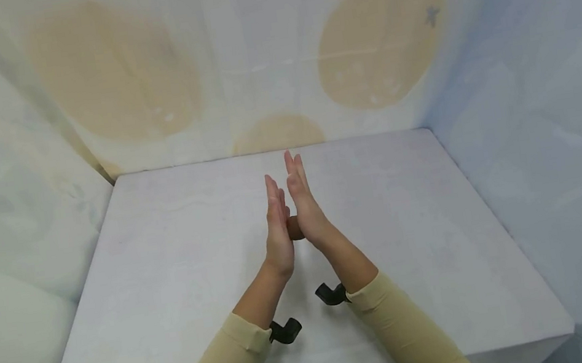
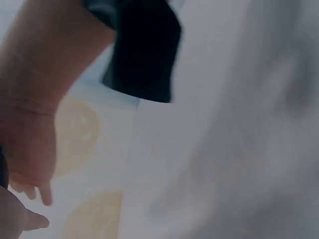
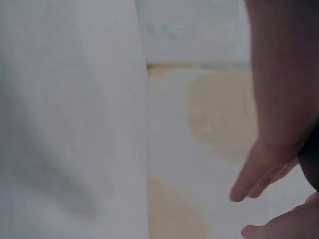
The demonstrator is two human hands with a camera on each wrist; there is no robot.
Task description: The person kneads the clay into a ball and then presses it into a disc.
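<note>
In the middle of the head view, the person's left hand (image 1: 278, 226) and right hand (image 1: 302, 204) stand up with flat palms facing each other and fingers straight. A small round brown lump (image 1: 294, 228) sits squeezed between the two palms, mostly hidden. The hands are held above the middle of the flat white table (image 1: 170, 273). The table's far edge runs across the picture just above the fingertips, and its side edges are well apart from the hands. Pale cloth walls with big tan spots (image 1: 113, 70) stand behind and beside it.
</note>
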